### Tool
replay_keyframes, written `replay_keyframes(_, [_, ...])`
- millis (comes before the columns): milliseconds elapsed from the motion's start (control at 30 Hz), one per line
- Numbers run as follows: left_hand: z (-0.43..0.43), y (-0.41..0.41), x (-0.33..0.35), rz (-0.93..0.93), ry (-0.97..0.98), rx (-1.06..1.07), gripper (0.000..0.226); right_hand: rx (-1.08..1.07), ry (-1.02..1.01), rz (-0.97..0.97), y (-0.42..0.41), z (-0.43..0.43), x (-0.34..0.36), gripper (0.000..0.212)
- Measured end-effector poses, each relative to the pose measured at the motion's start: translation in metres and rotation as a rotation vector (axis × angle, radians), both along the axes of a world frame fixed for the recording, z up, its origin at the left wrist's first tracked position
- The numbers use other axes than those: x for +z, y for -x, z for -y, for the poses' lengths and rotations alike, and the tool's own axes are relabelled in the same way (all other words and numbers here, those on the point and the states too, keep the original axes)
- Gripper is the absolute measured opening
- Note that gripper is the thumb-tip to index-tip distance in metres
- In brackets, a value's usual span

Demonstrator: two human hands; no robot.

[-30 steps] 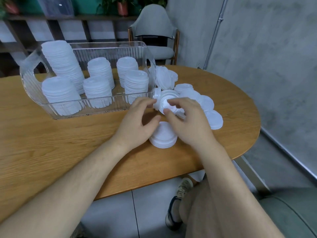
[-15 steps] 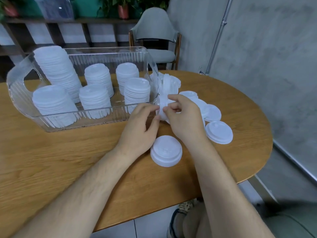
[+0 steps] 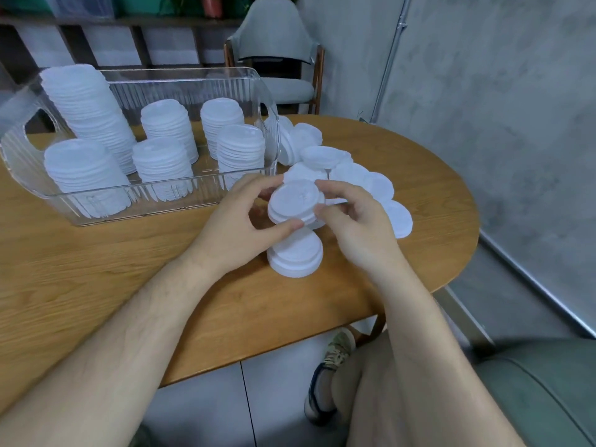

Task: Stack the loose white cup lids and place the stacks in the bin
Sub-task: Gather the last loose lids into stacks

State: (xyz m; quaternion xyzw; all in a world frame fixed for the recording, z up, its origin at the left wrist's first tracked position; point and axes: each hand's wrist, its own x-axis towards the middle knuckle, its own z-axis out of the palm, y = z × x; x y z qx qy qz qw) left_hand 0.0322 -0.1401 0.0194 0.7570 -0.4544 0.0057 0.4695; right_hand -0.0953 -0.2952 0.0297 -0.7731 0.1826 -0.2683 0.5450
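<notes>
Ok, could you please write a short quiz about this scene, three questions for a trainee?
1. True or false: the bin holds six stacks of lids.
2. What do the left hand and the right hand hold together? A) nested lids B) the bin's handle C) nothing
3. On which side of the bin do the loose lids lie, the person's left or right?
Key: 1 true; 2 A; 3 right.
</notes>
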Motion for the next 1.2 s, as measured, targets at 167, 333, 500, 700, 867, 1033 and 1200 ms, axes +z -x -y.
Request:
replay_keyframes(167, [-0.006,-0.001,-0.001,0.045,-0.114,-0.107,0.073,0.093,0.186,-0.009,0.021,-0.001,-0.017,0.041])
replay_keyframes(333, [-0.010,-0.004,0.001,-0.008,-0.253,-0.187,0.081,0.193,0.209,-0.096,0.024,0.006,-0.022,0.051])
replay_keyframes(500, [-0.009,-0.005,-0.001,0.009,-0.334,-0.216,0.075,0.236,0.291,-0.175,0.025,0.011,-0.021,0.049])
replay_keyframes(700, [-0.008,-0.007,-0.002,-0.004,-0.363,-0.221,0.078,0.260,0.365,-0.204,0.024,0.016,-0.022,0.052])
replay_keyframes(867, [-0.008,-0.008,-0.003,-0.066,-0.298,-0.200,0.079,0.227,0.289,-0.162,0.024,0.018,-0.023,0.048])
replay_keyframes(1033, [-0.001,-0.009,-0.004,-0.169,-0.157,-0.031,0.074,-0.082,0.343,-0.096,0.009,0.021,-0.024,0.036])
replay_keyframes(1200, [0.009,-0.007,-0.006,-0.279,-0.228,-0.008,0.079,-0.125,0.483,-0.136,-0.006,0.023,-0.032,0.017])
